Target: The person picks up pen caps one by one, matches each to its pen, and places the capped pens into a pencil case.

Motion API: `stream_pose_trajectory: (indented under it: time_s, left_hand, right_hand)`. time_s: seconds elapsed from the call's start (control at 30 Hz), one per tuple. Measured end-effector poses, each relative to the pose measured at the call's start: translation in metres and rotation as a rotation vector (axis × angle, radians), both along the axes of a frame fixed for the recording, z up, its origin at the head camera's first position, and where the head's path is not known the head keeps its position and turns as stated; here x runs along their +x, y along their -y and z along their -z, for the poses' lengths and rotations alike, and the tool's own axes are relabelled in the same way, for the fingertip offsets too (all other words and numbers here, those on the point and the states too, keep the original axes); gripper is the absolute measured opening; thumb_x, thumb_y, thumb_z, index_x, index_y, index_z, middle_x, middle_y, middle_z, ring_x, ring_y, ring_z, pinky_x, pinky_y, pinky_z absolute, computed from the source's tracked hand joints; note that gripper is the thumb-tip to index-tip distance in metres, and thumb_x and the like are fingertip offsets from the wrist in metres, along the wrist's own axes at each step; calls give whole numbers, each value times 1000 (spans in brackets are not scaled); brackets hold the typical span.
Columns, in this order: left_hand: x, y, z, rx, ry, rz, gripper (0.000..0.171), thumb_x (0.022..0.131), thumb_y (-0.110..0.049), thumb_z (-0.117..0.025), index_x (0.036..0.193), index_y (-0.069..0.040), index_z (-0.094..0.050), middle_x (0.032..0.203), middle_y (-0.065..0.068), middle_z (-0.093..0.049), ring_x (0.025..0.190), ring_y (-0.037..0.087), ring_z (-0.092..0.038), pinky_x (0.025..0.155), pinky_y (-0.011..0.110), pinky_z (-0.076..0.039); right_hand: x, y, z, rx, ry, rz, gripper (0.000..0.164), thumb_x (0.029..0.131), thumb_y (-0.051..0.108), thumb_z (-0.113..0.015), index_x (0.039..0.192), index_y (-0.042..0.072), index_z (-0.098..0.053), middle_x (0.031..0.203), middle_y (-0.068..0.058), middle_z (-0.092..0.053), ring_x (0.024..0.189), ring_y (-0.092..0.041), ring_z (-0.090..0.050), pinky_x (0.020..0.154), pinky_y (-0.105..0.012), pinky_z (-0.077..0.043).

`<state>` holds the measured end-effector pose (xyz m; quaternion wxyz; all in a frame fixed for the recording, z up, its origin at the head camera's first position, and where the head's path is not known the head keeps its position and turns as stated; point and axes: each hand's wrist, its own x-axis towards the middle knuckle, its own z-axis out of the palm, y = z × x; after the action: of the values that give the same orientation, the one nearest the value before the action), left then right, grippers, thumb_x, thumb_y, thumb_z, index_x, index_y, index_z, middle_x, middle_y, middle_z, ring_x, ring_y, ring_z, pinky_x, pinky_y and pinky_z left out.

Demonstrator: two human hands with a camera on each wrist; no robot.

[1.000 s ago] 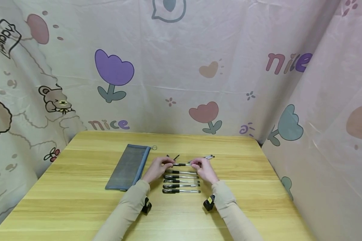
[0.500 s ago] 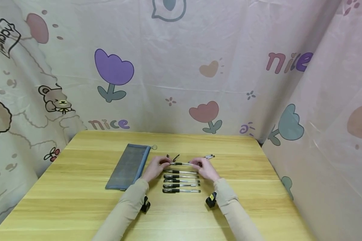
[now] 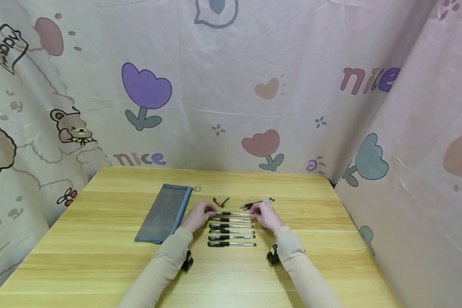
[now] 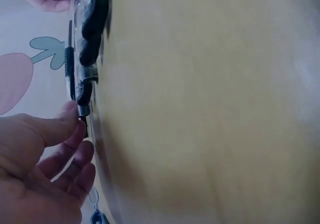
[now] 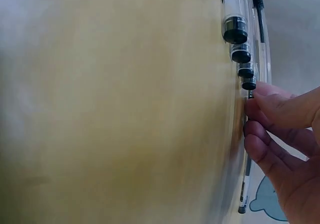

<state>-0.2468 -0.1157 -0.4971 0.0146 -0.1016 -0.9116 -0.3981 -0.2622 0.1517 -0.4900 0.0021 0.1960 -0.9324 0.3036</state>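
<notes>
Both hands hold one clear-barrelled gel pen [image 3: 235,213] level, at the far end of a row of similar pens. My left hand [image 3: 200,216] pinches its black-grip end between thumb and fingers; in the left wrist view the left thumb [image 4: 57,129] presses near that end. My right hand [image 3: 267,216] pinches the other end, and its fingertips cover the tip in the right wrist view. Below the held pen, several capped gel pens [image 3: 232,244] lie parallel on the table, black caps to the left.
A grey mesh zip pouch [image 3: 163,214] with blue edging lies left of the left hand. Two small black pieces [image 3: 221,202], perhaps pen caps, lie behind the row. More pens [image 3: 257,203] lie at an angle behind the right hand. A printed curtain [image 3: 215,85] hangs behind the wooden table [image 3: 312,265].
The held pen has come nearer the row, towards the person. My right hand has shifted slightly right and nearer, and the pens and black pieces behind show more fully.
</notes>
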Motion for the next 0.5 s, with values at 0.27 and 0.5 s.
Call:
stream_pose_trajectory:
  time_s: [0.27, 0.5]
  left_hand:
    - [0, -2, 1, -13, 26, -19, 9, 92, -3, -69, 91, -9, -76, 93, 4, -73, 87, 18, -65, 83, 41, -54]
    - [1, -3, 0, -33, 35, -42, 8, 93, -3, -69, 92, -9, -76, 95, 6, -74, 91, 21, -66, 86, 44, -53]
  right_hand:
    - [-3, 1, 2, 29, -4, 16, 7, 83, 1, -77, 84, 7, -74, 80, -3, -69, 74, -11, -57, 71, -26, -49]
    - [-3, -4, 5, -8, -90, -79, 8, 83, 0, -76, 82, 7, -73, 77, -1, -67, 71, -9, -56, 67, -26, -47]
